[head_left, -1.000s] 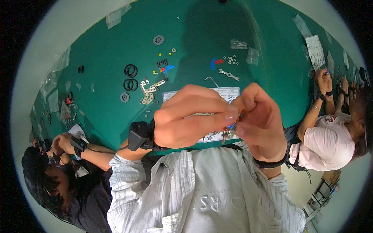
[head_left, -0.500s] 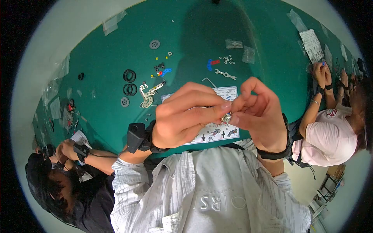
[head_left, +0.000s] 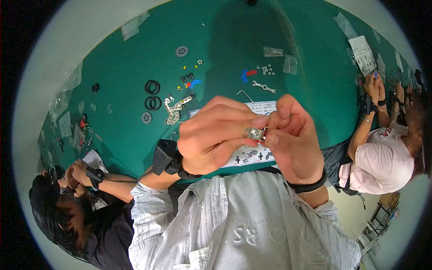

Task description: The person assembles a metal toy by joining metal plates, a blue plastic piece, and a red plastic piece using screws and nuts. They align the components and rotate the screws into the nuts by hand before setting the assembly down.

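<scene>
Between my two hands, over the table, is a small silvery metal part (head_left: 254,133) with a round nut or bolt head on its face. My left hand (head_left: 211,137) is closed, thumb and fingertips pinching the part from the left. From the other side my right hand (head_left: 297,144) pinches its right edge, where a thin bent metal piece shows near the thumb; the fingertips partly hide it. Beneath the hands lies a printed instruction sheet (head_left: 253,155) with small drawings of motorbikes. Just beyond it rest a hex key (head_left: 245,95) and a flat metal wrench (head_left: 264,87).
Left of my hands lie a cream-coloured perforated assembly (head_left: 173,112), black rubber rings (head_left: 152,87), grey wheels (head_left: 182,51) and a blue plate (head_left: 195,84). Several nuts (head_left: 265,69) and plastic bags (head_left: 273,52) lie farther off. People work at left (head_left: 90,225) and right (head_left: 382,148).
The metal part has turned, so its round face now shows more fully. My right hand has shifted slightly down and its grip has changed a little; the left stays pinched.
</scene>
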The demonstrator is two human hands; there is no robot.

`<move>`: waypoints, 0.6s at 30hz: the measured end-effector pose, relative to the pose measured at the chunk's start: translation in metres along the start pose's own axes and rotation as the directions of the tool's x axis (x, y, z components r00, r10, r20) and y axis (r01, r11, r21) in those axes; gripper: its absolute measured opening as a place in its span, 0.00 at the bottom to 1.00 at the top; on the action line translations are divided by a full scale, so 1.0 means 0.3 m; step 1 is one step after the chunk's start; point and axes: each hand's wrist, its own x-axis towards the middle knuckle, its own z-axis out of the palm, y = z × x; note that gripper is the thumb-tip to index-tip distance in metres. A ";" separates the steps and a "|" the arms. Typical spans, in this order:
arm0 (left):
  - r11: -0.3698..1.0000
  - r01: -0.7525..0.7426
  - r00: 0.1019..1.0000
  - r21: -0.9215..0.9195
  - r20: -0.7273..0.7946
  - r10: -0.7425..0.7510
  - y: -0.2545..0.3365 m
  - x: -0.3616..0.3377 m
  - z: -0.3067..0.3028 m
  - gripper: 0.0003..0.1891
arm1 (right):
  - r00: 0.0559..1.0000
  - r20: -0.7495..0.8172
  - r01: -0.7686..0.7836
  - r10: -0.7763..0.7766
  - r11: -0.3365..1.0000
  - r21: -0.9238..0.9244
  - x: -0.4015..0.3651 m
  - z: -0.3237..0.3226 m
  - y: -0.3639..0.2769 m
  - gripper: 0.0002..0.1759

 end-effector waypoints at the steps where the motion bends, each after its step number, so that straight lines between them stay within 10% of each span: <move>1: 1.000 0.008 1.000 -0.012 -0.014 -0.008 -0.003 -0.004 0.004 0.07 | 1.000 -0.010 0.010 -0.010 1.000 -0.006 -0.003 0.002 0.002 0.22; 18: 0.998 0.025 1.000 -0.063 0.019 -0.024 0.009 0.002 0.002 0.13 | 0.997 -0.048 0.053 -0.068 0.966 -0.252 -0.019 0.019 -0.024 0.22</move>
